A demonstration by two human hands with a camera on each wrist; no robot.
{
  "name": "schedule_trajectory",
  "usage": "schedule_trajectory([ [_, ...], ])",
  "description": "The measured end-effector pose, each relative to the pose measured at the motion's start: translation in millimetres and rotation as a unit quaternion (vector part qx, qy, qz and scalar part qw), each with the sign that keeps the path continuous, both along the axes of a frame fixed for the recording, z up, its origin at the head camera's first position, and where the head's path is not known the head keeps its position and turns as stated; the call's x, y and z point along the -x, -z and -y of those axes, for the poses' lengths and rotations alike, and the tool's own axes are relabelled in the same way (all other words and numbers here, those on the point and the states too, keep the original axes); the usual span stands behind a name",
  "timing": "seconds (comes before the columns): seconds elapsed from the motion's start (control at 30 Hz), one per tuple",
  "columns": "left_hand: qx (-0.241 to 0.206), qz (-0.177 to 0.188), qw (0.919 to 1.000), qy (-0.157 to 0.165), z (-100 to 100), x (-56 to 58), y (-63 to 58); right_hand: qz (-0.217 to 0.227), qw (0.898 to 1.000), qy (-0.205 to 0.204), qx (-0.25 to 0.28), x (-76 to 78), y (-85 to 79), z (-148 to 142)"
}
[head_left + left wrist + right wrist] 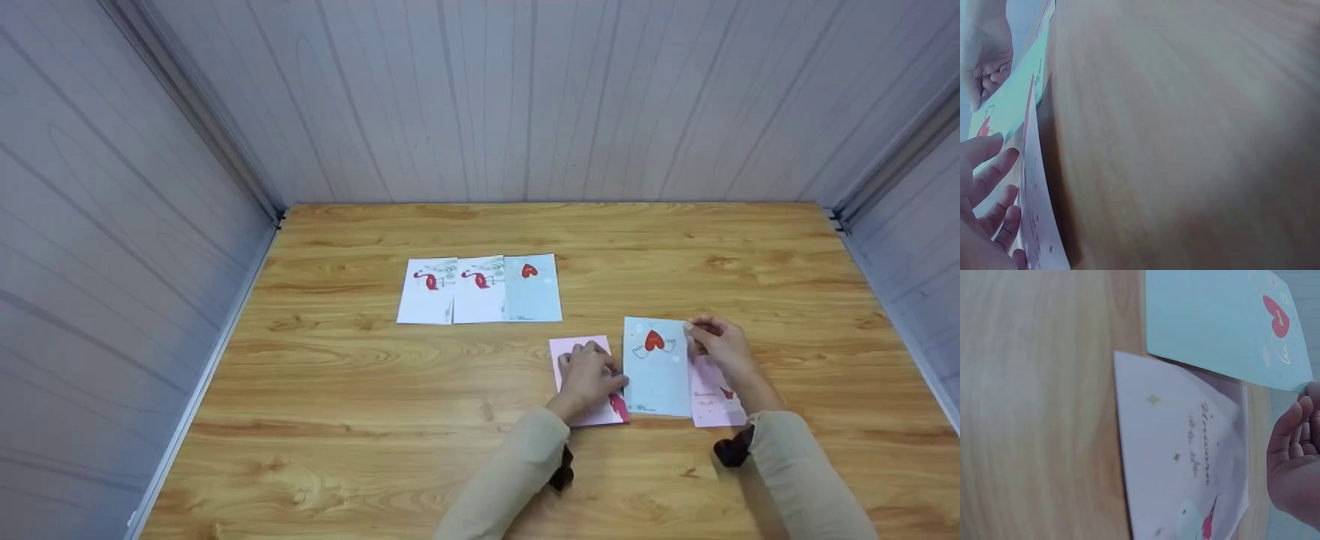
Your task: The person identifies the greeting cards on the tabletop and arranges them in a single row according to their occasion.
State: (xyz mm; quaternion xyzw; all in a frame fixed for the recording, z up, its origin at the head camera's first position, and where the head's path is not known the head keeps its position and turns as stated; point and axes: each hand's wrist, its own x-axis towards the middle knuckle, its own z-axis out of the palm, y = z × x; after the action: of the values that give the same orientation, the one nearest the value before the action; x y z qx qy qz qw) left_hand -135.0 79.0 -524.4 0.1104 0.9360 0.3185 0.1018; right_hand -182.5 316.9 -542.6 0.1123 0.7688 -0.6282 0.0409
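Light-blue card (657,375): right of centre over the table (360,420), its top right corner raised, heart print facing you.
Right hand (726,354): you pinch that corner at its edge, probably to leave the printed face uncovered.
Left hand (589,379): your bent fingers touch the pink card (598,415), perhaps steadying it; whether they grip, you cannot tell.
Unicorn card (712,403): just beside the light-blue one, near your right wrist.
Flamingo cards (427,304) and heart card (532,296): side by side farther back, presumably aligned so each picture shows.

Head view looks forward and down; wrist views (much nearer, sideways) share a blue card (658,382).
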Motion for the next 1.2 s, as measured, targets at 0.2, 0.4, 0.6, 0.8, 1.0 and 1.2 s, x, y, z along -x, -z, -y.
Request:
schedule_trajectory([
  [0.2,0.01,-0.014,0.9997,0.015,-0.5,-4.1,-0.1,-0.006,1.0,0.001,0.013,6.5,6.2,-5.8],
  [0.4,-0.011,-0.006,0.9998,0.016,-1.1,-4.6,-1.2,-0.002,1.0,0.011,0.014,7.1,4.3,-6.4],
  [0.6,-0.027,0.002,0.9995,0.016,0.0,-4.0,-3.5,-0.024,0.999,0.026,0.041,12.2,12.2,-7.9],
  [0.8,-0.06,0.014,0.9981,0.0,1.2,-2.3,-5.6,-0.022,0.998,0.018,0.054,11.4,12.9,-6.5],
  [1.0,-0.144,0.047,0.9879,-0.035,7.2,2.3,-6.2,0.0,0.999,-0.03,0.03,1.4,12.3,0.3],
  [1.2,-0.253,0.091,0.9607,-0.069,13.7,6.6,-5.9,0.036,0.997,-0.07,-0.002,-24.4,-6.1,17.3],
])
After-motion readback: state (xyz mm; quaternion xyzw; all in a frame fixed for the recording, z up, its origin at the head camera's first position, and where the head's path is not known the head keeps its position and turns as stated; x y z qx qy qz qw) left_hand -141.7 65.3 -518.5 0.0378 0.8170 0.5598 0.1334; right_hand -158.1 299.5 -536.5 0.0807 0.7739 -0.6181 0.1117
